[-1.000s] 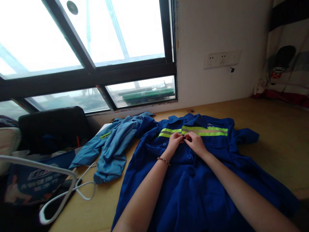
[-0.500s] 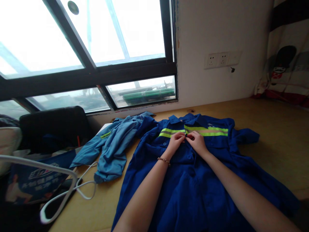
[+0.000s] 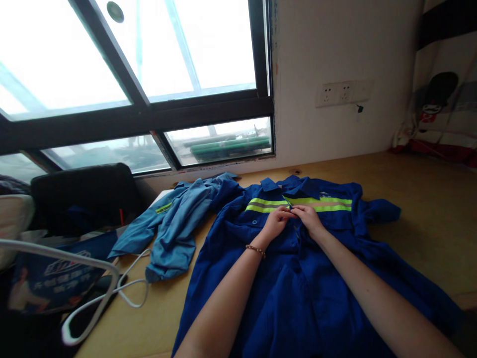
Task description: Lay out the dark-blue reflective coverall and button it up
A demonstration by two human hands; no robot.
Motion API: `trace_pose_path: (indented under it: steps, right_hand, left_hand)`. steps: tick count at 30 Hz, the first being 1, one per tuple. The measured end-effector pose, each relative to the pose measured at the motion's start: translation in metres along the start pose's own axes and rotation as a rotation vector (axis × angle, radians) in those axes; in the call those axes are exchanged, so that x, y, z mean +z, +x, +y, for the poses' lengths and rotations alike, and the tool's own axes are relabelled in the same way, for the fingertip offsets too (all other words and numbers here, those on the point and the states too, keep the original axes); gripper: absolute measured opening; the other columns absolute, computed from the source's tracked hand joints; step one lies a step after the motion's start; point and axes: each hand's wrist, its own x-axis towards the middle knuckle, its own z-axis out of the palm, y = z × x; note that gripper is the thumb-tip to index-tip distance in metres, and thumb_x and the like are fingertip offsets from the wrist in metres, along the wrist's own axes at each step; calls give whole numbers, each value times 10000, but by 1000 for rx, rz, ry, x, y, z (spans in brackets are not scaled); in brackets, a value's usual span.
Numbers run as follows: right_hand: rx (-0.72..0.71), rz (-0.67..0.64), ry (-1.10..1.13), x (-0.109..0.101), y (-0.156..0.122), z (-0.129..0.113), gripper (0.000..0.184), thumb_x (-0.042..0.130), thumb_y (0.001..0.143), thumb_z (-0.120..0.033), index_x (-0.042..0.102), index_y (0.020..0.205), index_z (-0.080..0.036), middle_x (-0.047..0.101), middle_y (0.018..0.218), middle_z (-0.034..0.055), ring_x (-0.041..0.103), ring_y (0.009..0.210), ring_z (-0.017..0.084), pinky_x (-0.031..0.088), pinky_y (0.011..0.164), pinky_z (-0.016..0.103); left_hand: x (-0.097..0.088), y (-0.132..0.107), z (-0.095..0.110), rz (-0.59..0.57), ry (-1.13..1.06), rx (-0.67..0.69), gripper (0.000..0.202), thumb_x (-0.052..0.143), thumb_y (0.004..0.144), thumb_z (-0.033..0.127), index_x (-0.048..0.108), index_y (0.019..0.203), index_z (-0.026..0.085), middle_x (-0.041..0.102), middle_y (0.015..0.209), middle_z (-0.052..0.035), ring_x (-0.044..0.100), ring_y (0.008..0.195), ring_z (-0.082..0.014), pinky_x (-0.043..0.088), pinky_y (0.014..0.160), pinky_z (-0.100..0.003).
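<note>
Both hands, left (image 3: pixel 278 222) and right (image 3: pixel 308 219), have shifted slightly right, fingertips pinching the blue garment (image 3: pixel 290 298) spread beneath them. White lettering on the left-hand bag (image 3: pixel 65 276) and the garment's chest mark (image 3: pixel 325 194) are illegible; fingers hide the pinched edge; the garment's near end is cut off.

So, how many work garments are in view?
2: the dark-blue collared work garment under the left hand and right hand, and the light-blue work garment left of it. Others may be hidden beneath.
</note>
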Motion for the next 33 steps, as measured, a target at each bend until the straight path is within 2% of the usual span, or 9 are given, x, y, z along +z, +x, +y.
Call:
trace_pose_path:
  steps: [2, 7, 11, 16, 21, 24, 28, 33]
  right_hand:
    - [25, 1, 22, 0, 0, -1, 183, 625, 535, -270, 677, 672, -160, 659, 664, 19, 582, 709, 184, 421, 683, 279]
    - [111, 80, 199, 0, -4, -8, 183, 636, 510, -245, 680, 671, -171, 652, 606, 10, 602, 682, 195, 448, 658, 287]
    - [71, 181, 192, 1, -8, -14, 155, 648, 507, -265, 674, 628, -172, 646, 582, 11, 606, 679, 202, 452, 628, 280]
    - [76, 185, 187, 1, -9, -18, 142, 651, 502, -268, 667, 608, -175, 646, 583, 7, 607, 688, 201, 451, 617, 271]
    - [111, 177, 228, 1, -8, -19, 134, 649, 487, -246, 668, 604, -182, 653, 599, 1, 608, 698, 195, 446, 630, 263]
    - [121, 161, 247, 1, -9, -19, 135, 648, 484, -241, 670, 604, -186, 653, 600, -3, 609, 706, 195, 443, 640, 261]
    - [123, 148, 250, 0, -8, -18, 134, 648, 485, -238, 670, 607, -186, 655, 607, -7, 608, 712, 193, 439, 642, 257]
    - [110, 142, 219, 0, -7, -15, 136, 647, 492, -244, 669, 612, -182, 662, 633, -2, 606, 731, 192, 440, 649, 256]
  left_hand:
    - [0, -1, 2, -21, 78, 24, 305, 414, 726, 30, 677, 782, 174, 582, 901, -52, 544, 822, -146, 439, 750, -258]
    - [1, -2, 5, 124, 435, -56, 330, 455, 708, 17, 606, 951, 182, 559, 1018, -61, 488, 941, -188, 394, 846, -319]
    - [4, -4, 6, 13, 666, -44, 297, 433, 747, 43, 600, 951, 180, 570, 986, -69, 481, 877, -200, 393, 802, -338]
    - [3, -5, 7, 12, 605, -33, 156, 512, 746, 111, 594, 866, 165, 567, 896, -53, 496, 827, -176, 405, 746, -289]
    - [1, -2, 2, 37, 480, -109, 111, 505, 735, 75, 578, 733, 159, 567, 784, -18, 515, 738, -135, 407, 676, -233]
    - [1, -2, 3, 49, 483, -119, 124, 546, 714, 91, 580, 807, 166, 575, 800, -16, 518, 736, -136, 402, 659, -228]
    - [1, -2, 7, 4, 494, -106, 236, 579, 700, 109, 573, 919, 196, 587, 868, -12, 527, 748, -133, 393, 655, -223]
    - [2, 2, 4, 29, 506, -213, 101, 587, 690, 128, 595, 778, 179, 613, 790, -3, 538, 726, -135, 383, 642, -224]
